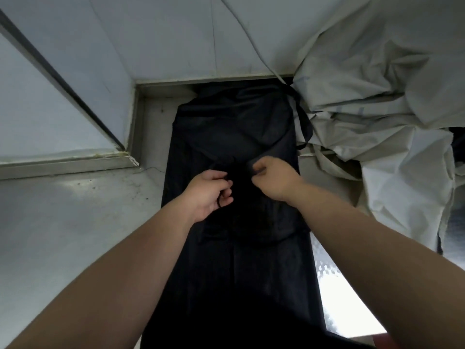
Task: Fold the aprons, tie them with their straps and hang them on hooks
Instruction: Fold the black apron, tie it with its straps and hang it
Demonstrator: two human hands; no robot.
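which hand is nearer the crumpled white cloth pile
Right. The right hand pinches the black apron just left of the white cloth pile; the left hand holds a strap farther left.

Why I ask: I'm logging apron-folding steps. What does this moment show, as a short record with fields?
surface: steel counter
item: black apron, laid lengthwise in a long narrow strip
left hand: grips a thin black strap over the apron's middle
right hand: pinches the apron's cloth beside it
loose end: a strap loop lies at the apron's far right corner
beside: crumpled white sheet on the right
knot: none visible
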